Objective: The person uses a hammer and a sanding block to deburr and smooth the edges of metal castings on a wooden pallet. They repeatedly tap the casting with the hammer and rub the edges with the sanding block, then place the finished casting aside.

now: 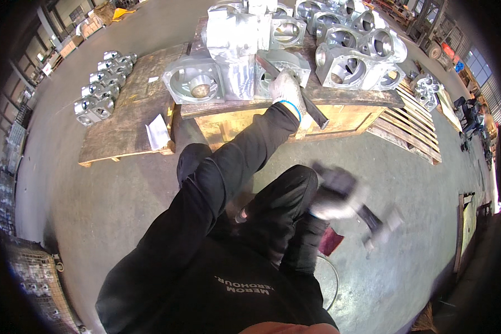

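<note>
Across a concrete workshop floor (139, 189), metal parts (239, 39) crowd a wooden table (222, 123), where the left hand (288, 92) clasps a dark bar (318, 116), while the right hand (336, 207), well apart, grips a blurred hammer (379, 229) whose misaimed swing could bruise knuckles.

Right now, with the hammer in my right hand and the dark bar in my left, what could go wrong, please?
First, the hammer in your right hand looks blurred, suggesting speed; poor aim could strike your left hand, which grips the dark bar.
Second, the bar might slip and mark the metal casting behind it.
Third, a stray swing might catch your right knee, close to the hammer hand.
</note>
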A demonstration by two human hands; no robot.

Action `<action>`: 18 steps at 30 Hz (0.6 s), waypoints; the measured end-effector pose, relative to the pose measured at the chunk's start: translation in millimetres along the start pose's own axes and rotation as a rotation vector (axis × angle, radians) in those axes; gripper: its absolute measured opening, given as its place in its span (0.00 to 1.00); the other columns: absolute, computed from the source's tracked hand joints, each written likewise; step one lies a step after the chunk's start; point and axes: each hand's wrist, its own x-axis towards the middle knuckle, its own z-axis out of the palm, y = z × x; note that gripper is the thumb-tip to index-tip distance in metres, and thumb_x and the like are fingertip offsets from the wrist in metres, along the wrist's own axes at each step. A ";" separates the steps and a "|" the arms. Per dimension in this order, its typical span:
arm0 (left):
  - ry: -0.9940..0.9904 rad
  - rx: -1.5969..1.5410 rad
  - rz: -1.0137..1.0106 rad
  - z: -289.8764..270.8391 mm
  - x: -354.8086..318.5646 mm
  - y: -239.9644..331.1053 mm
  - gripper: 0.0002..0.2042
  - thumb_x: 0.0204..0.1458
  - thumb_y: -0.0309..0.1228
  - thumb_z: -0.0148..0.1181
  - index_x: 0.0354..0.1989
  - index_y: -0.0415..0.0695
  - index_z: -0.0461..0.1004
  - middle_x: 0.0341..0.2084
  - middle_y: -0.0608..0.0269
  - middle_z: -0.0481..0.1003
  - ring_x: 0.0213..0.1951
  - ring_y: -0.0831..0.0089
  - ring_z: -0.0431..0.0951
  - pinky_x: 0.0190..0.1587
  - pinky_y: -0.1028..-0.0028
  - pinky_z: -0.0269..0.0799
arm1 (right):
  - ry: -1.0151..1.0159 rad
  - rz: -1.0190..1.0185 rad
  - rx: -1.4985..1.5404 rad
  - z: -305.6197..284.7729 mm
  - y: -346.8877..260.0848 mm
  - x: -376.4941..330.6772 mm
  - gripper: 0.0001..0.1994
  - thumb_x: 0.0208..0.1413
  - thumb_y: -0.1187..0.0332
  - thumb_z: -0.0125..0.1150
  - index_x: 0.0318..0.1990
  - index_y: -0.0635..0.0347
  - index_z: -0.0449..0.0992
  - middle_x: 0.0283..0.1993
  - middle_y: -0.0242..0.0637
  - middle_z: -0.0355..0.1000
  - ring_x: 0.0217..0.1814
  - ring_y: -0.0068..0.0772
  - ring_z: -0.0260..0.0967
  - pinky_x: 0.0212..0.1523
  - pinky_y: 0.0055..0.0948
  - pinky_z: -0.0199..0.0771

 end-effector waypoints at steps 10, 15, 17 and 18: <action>0.004 0.045 0.066 -5.9 18.5 -10.7 0.07 0.58 0.31 0.52 0.29 0.46 0.71 0.21 0.65 0.69 0.23 0.72 0.69 0.26 0.68 0.63 | 0.255 0.026 0.040 -8.6 -53.6 14.3 0.22 0.66 0.61 0.54 0.19 0.47 0.54 0.15 0.23 0.46 0.16 0.21 0.42 0.18 0.26 0.48; -0.099 0.016 0.037 -3.4 -1.9 8.7 0.07 0.60 0.32 0.49 0.29 0.48 0.70 0.23 0.67 0.67 0.26 0.73 0.68 0.29 0.71 0.62 | -0.079 0.013 -1.337 17.4 12.2 -10.1 0.18 0.64 0.56 0.53 0.27 0.57 0.75 0.21 0.34 0.66 0.28 0.44 0.64 0.40 0.41 0.75; -0.283 0.089 0.099 -4.6 -4.8 15.0 0.07 0.60 0.32 0.48 0.29 0.48 0.70 0.22 0.67 0.67 0.26 0.74 0.69 0.29 0.71 0.62 | 0.019 0.605 -1.361 5.7 30.5 -24.5 0.20 0.64 0.55 0.52 0.27 0.59 0.78 0.23 0.38 0.72 0.33 0.45 0.70 0.36 0.39 0.69; -0.149 0.062 0.057 -1.0 -5.3 12.8 0.07 0.60 0.31 0.49 0.29 0.48 0.71 0.22 0.67 0.67 0.26 0.73 0.69 0.29 0.70 0.63 | 0.092 0.532 -1.107 -1.9 30.0 -24.5 0.17 0.64 0.57 0.55 0.26 0.59 0.74 0.21 0.34 0.67 0.26 0.34 0.64 0.29 0.33 0.65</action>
